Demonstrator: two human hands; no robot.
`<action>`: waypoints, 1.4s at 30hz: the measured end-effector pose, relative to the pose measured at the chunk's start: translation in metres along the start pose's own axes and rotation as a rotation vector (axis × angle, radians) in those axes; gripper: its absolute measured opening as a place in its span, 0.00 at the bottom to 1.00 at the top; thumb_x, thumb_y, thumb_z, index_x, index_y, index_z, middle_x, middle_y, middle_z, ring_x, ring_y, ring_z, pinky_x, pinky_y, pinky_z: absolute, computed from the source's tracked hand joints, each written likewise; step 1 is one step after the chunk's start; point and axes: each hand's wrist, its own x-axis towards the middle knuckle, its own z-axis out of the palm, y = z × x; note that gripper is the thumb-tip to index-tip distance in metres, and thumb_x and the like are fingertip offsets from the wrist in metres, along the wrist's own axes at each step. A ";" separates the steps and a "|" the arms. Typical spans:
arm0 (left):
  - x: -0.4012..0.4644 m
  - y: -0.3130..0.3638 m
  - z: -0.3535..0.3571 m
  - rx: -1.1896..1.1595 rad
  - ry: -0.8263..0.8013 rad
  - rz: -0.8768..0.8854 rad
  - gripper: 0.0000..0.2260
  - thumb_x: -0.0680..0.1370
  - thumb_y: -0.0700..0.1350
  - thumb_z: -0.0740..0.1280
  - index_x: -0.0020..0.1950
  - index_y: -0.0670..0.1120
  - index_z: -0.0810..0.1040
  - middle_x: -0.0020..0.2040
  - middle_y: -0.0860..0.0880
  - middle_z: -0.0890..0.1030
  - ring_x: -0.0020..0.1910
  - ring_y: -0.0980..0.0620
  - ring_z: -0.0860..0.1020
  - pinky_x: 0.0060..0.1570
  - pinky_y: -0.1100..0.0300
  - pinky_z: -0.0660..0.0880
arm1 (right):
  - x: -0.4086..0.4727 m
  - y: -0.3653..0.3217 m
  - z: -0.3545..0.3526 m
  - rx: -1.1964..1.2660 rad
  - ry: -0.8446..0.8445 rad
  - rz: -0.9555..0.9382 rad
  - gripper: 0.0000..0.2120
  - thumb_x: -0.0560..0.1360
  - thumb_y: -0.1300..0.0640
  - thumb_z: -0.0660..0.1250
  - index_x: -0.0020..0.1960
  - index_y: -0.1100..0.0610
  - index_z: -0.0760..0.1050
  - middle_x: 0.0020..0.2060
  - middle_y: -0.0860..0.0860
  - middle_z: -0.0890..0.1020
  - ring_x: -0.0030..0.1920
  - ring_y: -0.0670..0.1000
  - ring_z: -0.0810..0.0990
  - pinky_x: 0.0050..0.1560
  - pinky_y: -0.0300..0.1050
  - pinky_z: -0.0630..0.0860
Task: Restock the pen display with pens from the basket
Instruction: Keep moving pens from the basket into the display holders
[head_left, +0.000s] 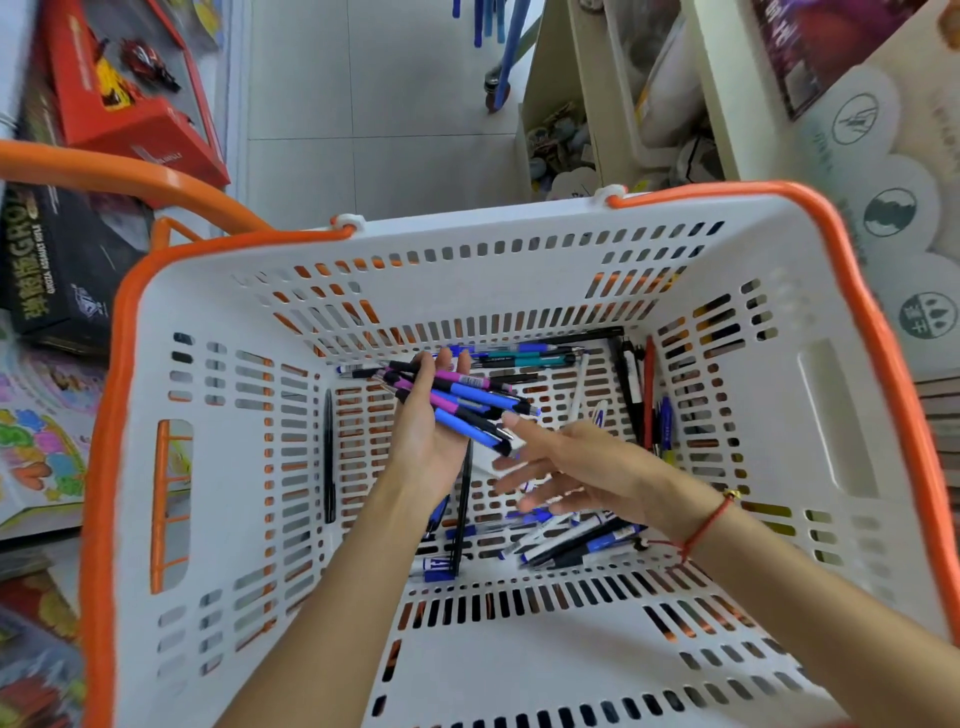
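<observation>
The left hand (426, 436) grips a pen bundle (462, 402) inside the basket (519, 218).

Both arms are bare, with no sleeves. The right wrist wears a thin red string bracelet (707, 522) with a tiny gold bead.

Left hand (423, 431) gripping, right hand (566, 467) spread

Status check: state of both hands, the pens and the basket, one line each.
Left hand: palm up, grips a bundle of pens.
Right hand: fingers spread, blurred, holds nothing.
Loose pens: lying on the basket floor.
Basket: upright, one orange handle folded outward.
</observation>
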 end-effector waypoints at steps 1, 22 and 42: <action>0.000 0.000 0.001 -0.026 -0.011 0.003 0.09 0.81 0.48 0.62 0.55 0.45 0.78 0.58 0.47 0.82 0.54 0.51 0.81 0.65 0.46 0.72 | 0.001 0.002 0.002 0.001 -0.001 0.018 0.26 0.78 0.37 0.59 0.56 0.59 0.81 0.47 0.51 0.86 0.38 0.47 0.84 0.33 0.34 0.77; -0.008 0.033 -0.019 0.398 -0.099 -0.230 0.07 0.80 0.44 0.63 0.53 0.43 0.79 0.45 0.47 0.84 0.43 0.51 0.84 0.43 0.52 0.81 | -0.040 -0.024 -0.057 -0.645 -0.001 -0.135 0.05 0.73 0.61 0.71 0.48 0.59 0.84 0.33 0.48 0.84 0.30 0.40 0.79 0.33 0.30 0.74; -0.030 0.023 -0.005 0.860 -0.398 -0.547 0.06 0.73 0.40 0.70 0.49 0.42 0.82 0.43 0.44 0.80 0.42 0.48 0.78 0.48 0.53 0.77 | 0.015 -0.013 -0.021 -0.270 0.275 -0.473 0.06 0.72 0.52 0.74 0.40 0.53 0.79 0.32 0.50 0.79 0.28 0.41 0.73 0.33 0.30 0.70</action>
